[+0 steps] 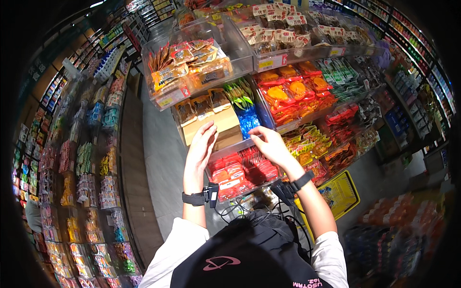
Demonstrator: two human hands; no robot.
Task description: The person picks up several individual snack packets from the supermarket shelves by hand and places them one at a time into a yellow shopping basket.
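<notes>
My left hand (203,145) is raised beside a brown cardboard piece (212,124) in a clear bin, its fingers extended and holding nothing. Brown snack packets (201,106) stand behind that cardboard. My right hand (266,142), fingers bent and parted from the thumb, holds nothing; it is nearest to the blue packets (248,120), which lie below green packets (239,93). Under both hands lie red snack packets (234,174) in a lower bin. Each wrist bears a black strap with a small device. Whether either hand touches anything, I cannot tell.
An upper clear bin (201,86) holds orange packets. To the right are red packets with round yellow contents (288,91) and white-labelled packets (281,18). A yellow basket (340,196) stands at lower right. Black cables (234,207) hang before me. Shelves of packets (84,154) line the left.
</notes>
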